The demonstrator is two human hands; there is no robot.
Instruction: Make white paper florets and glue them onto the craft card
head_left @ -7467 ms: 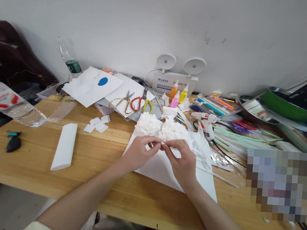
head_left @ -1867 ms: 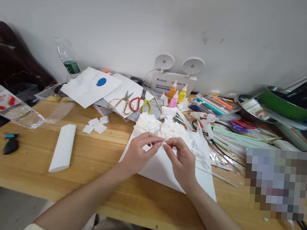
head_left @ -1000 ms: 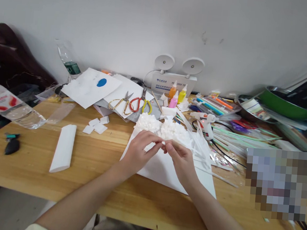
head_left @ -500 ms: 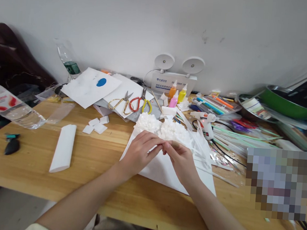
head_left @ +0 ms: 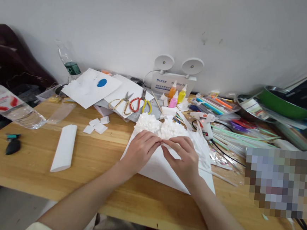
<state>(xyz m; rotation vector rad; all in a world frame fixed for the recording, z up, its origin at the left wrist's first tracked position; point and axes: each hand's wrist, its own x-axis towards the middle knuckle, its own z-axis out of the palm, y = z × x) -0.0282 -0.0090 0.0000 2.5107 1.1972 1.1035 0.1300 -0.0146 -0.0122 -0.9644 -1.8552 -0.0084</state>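
My left hand (head_left: 142,150) is closed in a pinch above a white sheet (head_left: 168,173); whatever lies between its fingertips is too small to make out. My right hand (head_left: 182,155) meets it at the fingertips, with its thumb apart from the index finger and nothing visible held in it. Just beyond the hands, at the sheet's far side, sit two crumpled white paper clusters, a left cluster (head_left: 148,123) and a right cluster (head_left: 172,128). My hands partly cover the near side of both.
Left lie a folded white paper (head_left: 63,148), small paper squares (head_left: 96,125) and a water bottle (head_left: 13,105). Behind are gold scissors (head_left: 122,103), red-and-yellow-handled cutters (head_left: 141,103) and paint bottles (head_left: 174,99). A glue gun (head_left: 206,125), its cable and many thin sticks (head_left: 243,136) crowd the right.
My right thumb has come away from the fingertips and the right hand has opened out. My left hand stays in nearly the same place, still pinched.
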